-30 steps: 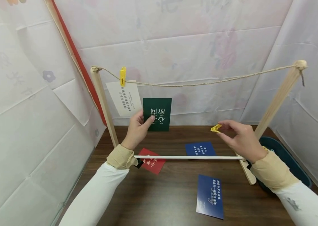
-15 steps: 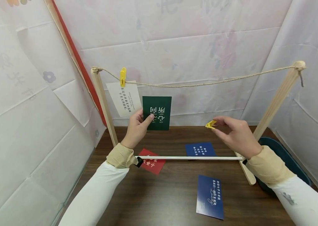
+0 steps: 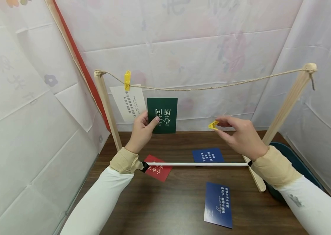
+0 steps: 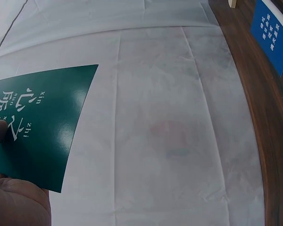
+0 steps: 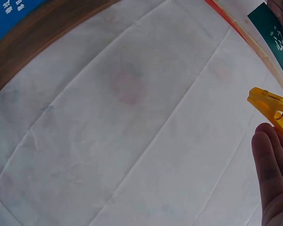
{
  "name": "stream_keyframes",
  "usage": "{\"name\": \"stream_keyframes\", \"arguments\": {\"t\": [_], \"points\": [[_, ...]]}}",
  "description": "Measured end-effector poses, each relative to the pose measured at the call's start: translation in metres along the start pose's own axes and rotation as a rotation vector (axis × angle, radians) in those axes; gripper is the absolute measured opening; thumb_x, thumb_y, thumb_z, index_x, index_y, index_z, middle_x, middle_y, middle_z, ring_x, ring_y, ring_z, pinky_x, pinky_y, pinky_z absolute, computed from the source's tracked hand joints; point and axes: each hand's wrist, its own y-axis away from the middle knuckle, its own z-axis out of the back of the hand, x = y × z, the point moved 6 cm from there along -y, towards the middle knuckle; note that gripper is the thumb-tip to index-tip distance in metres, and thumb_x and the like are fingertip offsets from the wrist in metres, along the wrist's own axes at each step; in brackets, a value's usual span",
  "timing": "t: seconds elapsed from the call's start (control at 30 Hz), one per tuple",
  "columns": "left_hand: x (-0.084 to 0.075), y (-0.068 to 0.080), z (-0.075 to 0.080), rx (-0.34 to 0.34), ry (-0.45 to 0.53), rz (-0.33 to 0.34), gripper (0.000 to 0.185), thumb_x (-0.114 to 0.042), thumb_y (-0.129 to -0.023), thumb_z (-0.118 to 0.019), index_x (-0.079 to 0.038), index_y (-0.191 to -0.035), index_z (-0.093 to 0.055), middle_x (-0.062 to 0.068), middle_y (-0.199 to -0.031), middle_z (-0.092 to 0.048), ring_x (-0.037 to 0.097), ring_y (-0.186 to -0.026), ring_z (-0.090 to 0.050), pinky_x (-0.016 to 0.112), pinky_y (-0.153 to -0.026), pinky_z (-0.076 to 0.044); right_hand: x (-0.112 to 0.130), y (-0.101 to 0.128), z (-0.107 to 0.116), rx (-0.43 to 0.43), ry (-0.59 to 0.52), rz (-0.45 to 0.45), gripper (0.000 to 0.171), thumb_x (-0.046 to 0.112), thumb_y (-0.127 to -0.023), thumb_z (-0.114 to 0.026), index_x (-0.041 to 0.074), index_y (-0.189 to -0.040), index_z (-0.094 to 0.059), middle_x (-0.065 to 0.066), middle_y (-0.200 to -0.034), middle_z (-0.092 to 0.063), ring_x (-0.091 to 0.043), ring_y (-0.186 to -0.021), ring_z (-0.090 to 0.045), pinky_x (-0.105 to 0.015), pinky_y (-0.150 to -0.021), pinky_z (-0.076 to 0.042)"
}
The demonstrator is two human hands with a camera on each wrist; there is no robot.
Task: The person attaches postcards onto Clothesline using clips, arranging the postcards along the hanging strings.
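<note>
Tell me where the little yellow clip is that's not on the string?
In the head view, the loose yellow clip is pinched in the right hand, held up below the rope and right of the green card.

There are 5 cards: 1 white card [image 3: 128, 102] clipped to the string at far left, 1 green card [image 3: 162, 115] held up just right of it, 1 red card [image 3: 157, 167] on the table at left, and 2 blue cards, the far blue card [image 3: 208, 154] at the middle and the near blue card [image 3: 219, 204] closer in. There are 2 yellow clips, the hanging clip [image 3: 127, 80] on the string at left and the held clip [image 3: 213, 125] toward the right. There are 2 wooden posts, the left post [image 3: 106, 109] and the right post [image 3: 288, 103], 1 string [image 3: 212, 87] between them, 1 white rod [image 3: 196, 164], 1 dark tray [image 3: 294, 163] at right, and 2 hands, the left hand [image 3: 140, 133] and the right hand [image 3: 242, 136].
</note>
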Motion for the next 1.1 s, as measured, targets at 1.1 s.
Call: {"name": "stream_keyframes", "arguments": {"t": [1.1], "points": [[-0.007,-0.004,0.0,-0.005,-0.013,0.008,0.033,-0.005,-0.11,-0.06,0.009,-0.14,-0.062,0.03,-0.131,-0.073,0.0,-0.102,-0.075,0.025,-0.087,-0.065,0.03,-0.041,0.005,-0.08,-0.069,0.098,0.036,-0.007,-0.085,-0.088,-0.005,-0.119,-0.075,-0.02,-0.108,-0.082,-0.034,-0.093,-0.081,-0.052,-0.083,-0.066]]}}
